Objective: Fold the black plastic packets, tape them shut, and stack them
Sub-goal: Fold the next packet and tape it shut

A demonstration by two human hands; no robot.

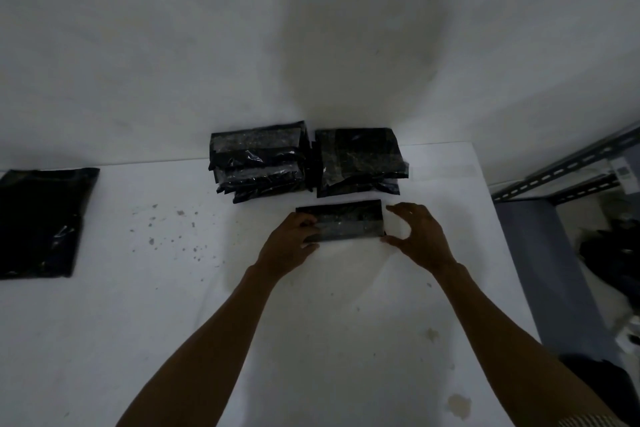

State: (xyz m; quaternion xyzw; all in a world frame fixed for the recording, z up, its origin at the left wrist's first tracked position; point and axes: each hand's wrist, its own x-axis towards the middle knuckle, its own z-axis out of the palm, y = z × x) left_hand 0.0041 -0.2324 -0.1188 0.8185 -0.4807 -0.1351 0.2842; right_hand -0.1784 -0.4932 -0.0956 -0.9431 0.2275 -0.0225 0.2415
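Pinched in left hand (289, 241), fingers curled over the top and thumb at the near edge: left end of folded packet (348, 222), flat on the worktop (173, 322) just in front of two stacks. Bracketed at its right end by right hand (420, 236), spread wide and holding nothing; contact not clear. Showed a greyish band across the top, probably tape. Judged likely to go wrong: fold springing open if that band was poorly pressed; left stack (258, 163), taller and ragged, sliding if nudged during placing. Seemed lower and closer: right stack (358, 159). Stood hard against the wall (311, 45), both; offered room only above and nearside. Lay well apart, far left: unfolded packets (38, 222). Ran near on the right: worktop edge, metal rack (571, 166) beyond.
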